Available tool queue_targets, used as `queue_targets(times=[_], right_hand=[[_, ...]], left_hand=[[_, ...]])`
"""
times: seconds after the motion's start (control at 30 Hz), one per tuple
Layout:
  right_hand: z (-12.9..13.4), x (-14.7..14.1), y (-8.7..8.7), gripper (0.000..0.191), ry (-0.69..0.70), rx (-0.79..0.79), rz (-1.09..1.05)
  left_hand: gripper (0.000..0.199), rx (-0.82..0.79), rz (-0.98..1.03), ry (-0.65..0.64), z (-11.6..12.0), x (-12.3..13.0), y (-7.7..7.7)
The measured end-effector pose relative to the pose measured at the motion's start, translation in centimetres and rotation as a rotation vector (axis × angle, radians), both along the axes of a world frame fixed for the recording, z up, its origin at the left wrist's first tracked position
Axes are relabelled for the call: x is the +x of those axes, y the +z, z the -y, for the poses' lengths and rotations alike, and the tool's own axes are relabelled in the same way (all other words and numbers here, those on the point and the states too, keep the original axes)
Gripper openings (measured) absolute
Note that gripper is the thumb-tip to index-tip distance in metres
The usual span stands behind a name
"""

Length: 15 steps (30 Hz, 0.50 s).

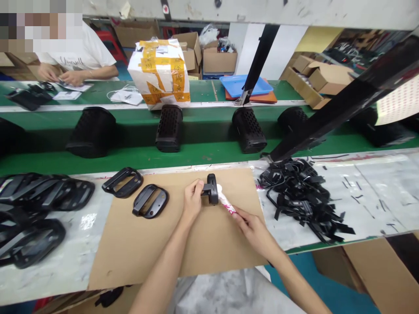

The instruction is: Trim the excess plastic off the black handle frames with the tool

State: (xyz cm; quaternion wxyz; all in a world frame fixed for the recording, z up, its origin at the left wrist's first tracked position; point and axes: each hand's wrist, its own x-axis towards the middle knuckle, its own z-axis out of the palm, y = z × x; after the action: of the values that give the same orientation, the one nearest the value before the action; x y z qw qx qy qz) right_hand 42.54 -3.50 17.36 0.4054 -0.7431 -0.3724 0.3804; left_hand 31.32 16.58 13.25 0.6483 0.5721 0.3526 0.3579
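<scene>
Over a brown cardboard sheet, my left hand is closed on the bar of a black plastic handle piece, which is held up on edge. My right hand grips a white stick-like tool with pink marks. The tool's white tip meets the right side of the black piece. Two similar black handle frames lie left of my left hand, one of them near the sheet's upper left corner.
More black frames pile up at the left. A heap of black strips lies at the right. Black perforated housings stand along the green belt. A slanted black post rises at the right. Across the belt, a person's hands handle small parts.
</scene>
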Motion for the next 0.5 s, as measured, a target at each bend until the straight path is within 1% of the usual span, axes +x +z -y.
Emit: queue_targets(times=[0.07,0.13,0.17,0.2,0.23,0.33,0.37,0.5], right_hand=[[0.55,0.22,0.03,0.053,-0.054,-0.019,0.002],[0.88,0.00,-0.14,0.055,-0.143,-0.005,0.011],[0.87,-0.19,-0.23,0.055,-0.165,0.006,0.020],[0.76,-0.36,-0.29,0.053,-0.158,0.014,0.034],[0.57,-0.45,-0.29,0.052,-0.122,0.013,0.047],[0.13,-0.12,0.08,0.049,0.016,-0.023,0.060],[0.16,0.09,0.24,0.049,0.016,-0.032,0.053],[0.66,0.16,0.26,0.053,-0.153,0.013,0.028]], left_hand=[[0.048,0.003,-0.001,0.013,0.09,0.05,-0.06],[0.048,0.010,-0.006,0.031,0.16,0.12,-0.04],[0.048,0.017,-0.009,0.037,0.19,0.15,-0.01],[0.048,0.026,-0.013,0.040,0.23,0.16,0.02],[0.047,0.037,-0.018,0.040,0.27,0.16,0.06],[0.046,0.063,-0.028,0.035,0.39,0.13,0.24],[0.046,0.065,-0.029,0.035,0.44,0.12,0.32],[0.046,0.043,-0.019,0.059,0.72,0.18,0.65]])
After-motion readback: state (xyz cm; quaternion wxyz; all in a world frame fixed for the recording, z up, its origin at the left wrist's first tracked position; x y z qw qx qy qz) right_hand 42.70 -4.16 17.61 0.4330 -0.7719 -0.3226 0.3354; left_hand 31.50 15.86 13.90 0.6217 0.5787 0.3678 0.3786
